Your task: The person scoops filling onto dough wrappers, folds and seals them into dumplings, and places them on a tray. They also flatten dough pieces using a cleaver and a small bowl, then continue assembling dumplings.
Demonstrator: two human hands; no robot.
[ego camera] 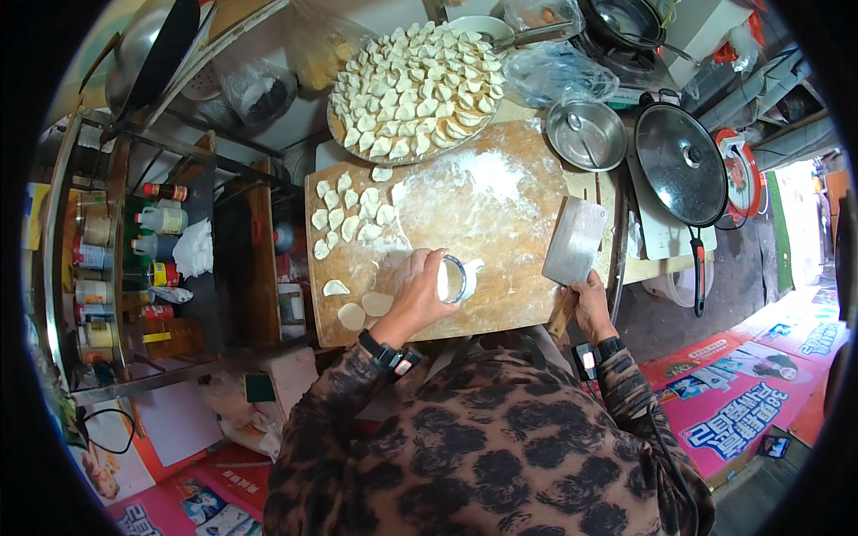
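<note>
My left hand (pixel 419 288) is curled around a white cup (pixel 472 285) with a blue-patterned rim, over the front middle of a floured wooden board (pixel 509 288). Its contents are hard to make out. At the board's right front, my right hand (pixel 591 307) grips a cleaver (pixel 576 241) where the broad metal blade meets the wooden handle (pixel 562 315). The blade lies over the board's right edge. Left of my left hand are two flat round wrappers (pixel 351 316) and a folded dumpling (pixel 336 287). Several more dumplings (pixel 350 226) lie behind them.
A round tray (pixel 415 158) crowded with dumplings stands behind the board. A metal bowl (pixel 586 144) with a spoon and a lidded pan (pixel 680 167) are at the right. Shelves with bottles (pixel 161 220) flank the left. A plastic bag (pixel 560 74) lies at the back.
</note>
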